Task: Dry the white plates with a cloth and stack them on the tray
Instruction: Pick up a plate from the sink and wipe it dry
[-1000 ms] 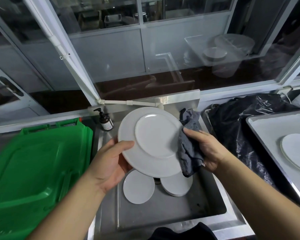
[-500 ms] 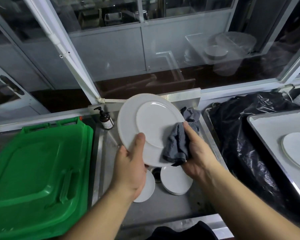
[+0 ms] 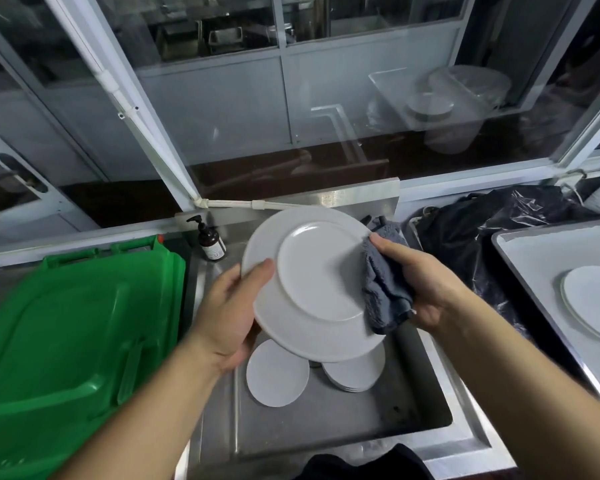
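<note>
Two hands are up over the steel sink point(image 3: 426, 407), and between them sits a large round white plate point(image 3: 312, 282), tilted with its underside and raised foot ring facing the camera. The left hand point(image 3: 229, 310) grips the plate's left rim, thumb lying across the near face and the fingers hidden behind. The right hand point(image 3: 420, 285) is wrapped around a bunched grey-blue cloth point(image 3: 383, 289), pressing it against the plate's right edge, with folds of cloth spilling past the rim. Down in the sink basin, beneath the held plate, one small round white plate point(image 3: 278, 374) lies flat on the left, and just beside it on the right sits a short stack of small white plates point(image 3: 355, 374), partly covered by the big one. Over on the far right, a flat metal tray point(image 3: 534, 265) carries a white plate point(image 3: 593, 299) already lying on it, cut off by the frame edge. Between sink and tray, a crumpled black plastic bag point(image 3: 482, 230). To the left of the sink, a big green plastic lid point(image 3: 66, 334) fills the counter, and a dark brown pump bottle point(image 3: 209, 239) stands upright at the sink's far left corner, beneath the glass windows.
</note>
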### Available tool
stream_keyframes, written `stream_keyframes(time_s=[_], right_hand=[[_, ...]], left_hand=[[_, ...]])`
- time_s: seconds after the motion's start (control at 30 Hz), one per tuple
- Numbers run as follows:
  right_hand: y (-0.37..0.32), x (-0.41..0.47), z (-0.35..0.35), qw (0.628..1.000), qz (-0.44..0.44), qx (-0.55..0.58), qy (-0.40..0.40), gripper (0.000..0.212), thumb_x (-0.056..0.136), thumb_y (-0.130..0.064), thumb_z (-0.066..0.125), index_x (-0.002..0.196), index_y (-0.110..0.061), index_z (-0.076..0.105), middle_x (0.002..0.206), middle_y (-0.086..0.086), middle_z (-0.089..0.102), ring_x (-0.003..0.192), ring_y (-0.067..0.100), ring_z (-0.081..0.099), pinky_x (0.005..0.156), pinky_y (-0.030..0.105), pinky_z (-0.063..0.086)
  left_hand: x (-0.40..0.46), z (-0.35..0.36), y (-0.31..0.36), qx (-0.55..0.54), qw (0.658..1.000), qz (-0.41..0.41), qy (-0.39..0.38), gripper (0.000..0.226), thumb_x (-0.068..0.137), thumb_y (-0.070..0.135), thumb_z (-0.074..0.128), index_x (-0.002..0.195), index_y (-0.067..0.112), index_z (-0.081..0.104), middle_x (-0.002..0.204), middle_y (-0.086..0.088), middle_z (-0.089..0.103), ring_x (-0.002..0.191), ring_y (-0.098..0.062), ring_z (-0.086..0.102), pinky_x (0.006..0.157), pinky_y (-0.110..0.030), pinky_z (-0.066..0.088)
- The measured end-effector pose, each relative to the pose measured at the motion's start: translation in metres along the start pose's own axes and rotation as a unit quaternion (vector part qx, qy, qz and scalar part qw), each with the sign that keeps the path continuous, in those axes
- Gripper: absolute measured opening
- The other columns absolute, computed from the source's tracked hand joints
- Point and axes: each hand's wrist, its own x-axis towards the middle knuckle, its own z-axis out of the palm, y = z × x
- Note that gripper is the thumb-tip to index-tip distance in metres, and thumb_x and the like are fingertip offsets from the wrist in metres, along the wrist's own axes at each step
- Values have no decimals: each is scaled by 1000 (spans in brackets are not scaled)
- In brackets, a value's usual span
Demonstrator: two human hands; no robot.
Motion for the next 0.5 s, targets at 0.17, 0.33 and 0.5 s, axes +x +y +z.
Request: stream_keyframes(time_s=[0.17,0.33,0.5], right_hand=[[8,3,19,995,-5,88,54,48,94,-34,79,132,-4,73,119,14,79,106,33,77,91,51,64],[49,1,42,978,-21,193,70,47,97,-39,76,130,-6,73,119,13,80,102,30,79,99,55,61],[51,0,35,980,-26,185,65,45,99,-40,73,129,-7,74,119,14,80,102,28,79,87,49,66]], left_hand=[[1,8,-7,-3,997,76,30,15,84,37,75,96,34,84,103,-4,83,93,-19,80,68,-34,63],[-5,30,-34,41,979,157,125,26,81,66,69,104,56,76,112,15,80,108,-8,75,95,-41,57],[-12,30,-43,-9,991,91,97,28,74,53,82,101,46,80,114,4,81,112,-25,76,92,-47,61]])
